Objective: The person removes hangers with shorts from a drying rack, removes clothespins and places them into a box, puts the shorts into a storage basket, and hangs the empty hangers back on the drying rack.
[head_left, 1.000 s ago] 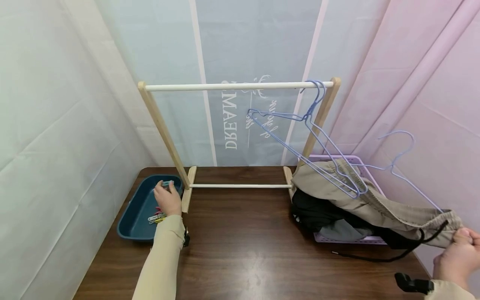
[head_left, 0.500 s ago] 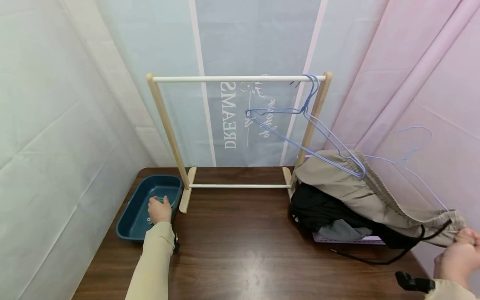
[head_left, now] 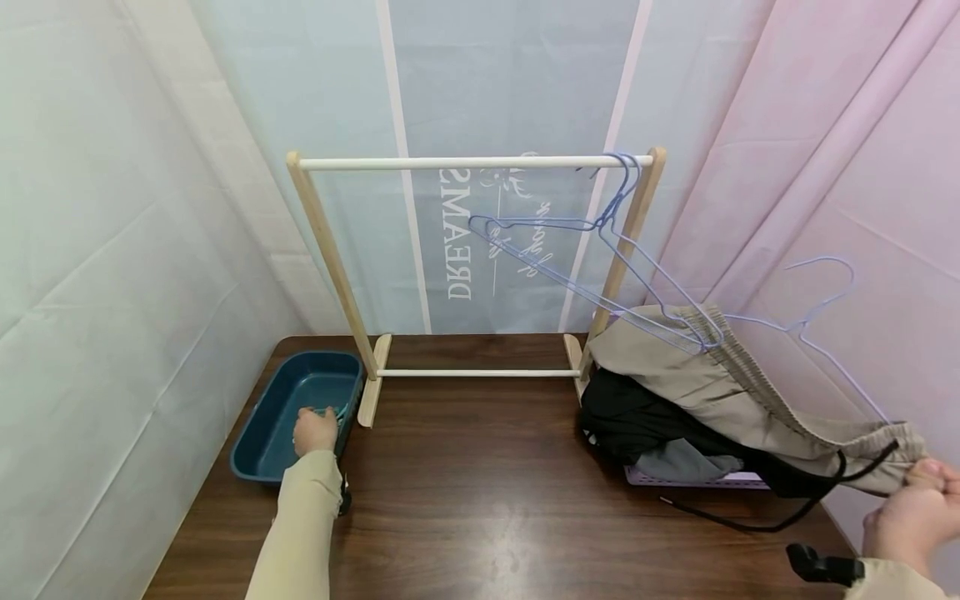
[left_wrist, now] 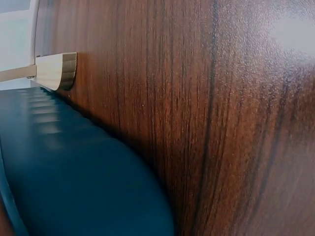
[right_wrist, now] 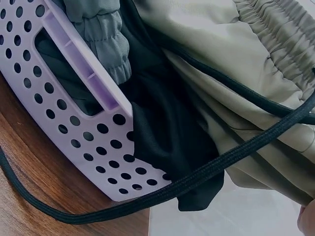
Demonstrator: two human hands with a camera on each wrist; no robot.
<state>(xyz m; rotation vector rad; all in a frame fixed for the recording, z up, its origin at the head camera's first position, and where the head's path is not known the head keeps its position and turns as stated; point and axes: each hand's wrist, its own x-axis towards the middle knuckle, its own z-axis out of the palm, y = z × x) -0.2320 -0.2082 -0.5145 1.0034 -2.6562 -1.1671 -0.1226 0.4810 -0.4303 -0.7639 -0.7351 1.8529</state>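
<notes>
In the head view my left hand point(head_left: 315, 432) is over the dark teal basin point(head_left: 258, 433) at the left, pinching a small teal clothespin point(head_left: 339, 412) between thumb and fingers. The left wrist view catches only the basin's outer wall point(left_wrist: 93, 182). At the far right, my right hand point(head_left: 915, 510) grips the waistband end of beige drawstring pants point(head_left: 675, 358). A blue wire hanger point(head_left: 804, 323) sticks up from the waistband, its lower part hidden in the cloth. The black drawstring point(right_wrist: 197, 184) hangs down across the right wrist view.
A wooden rack with a white top rail point(head_left: 465, 163) stands at the back. Several blue hangers point(head_left: 551, 222) hang at its right end. Below the pants, a lilac perforated basket point(right_wrist: 64, 103) holds black clothes point(head_left: 630, 417) and a grey garment point(head_left: 690, 461).
My left hand has moved toward me and slightly left within the basin, carrying the clothespin and covering the loose clips. The hangers have swung on the rail. My right hand keeps its grip.
</notes>
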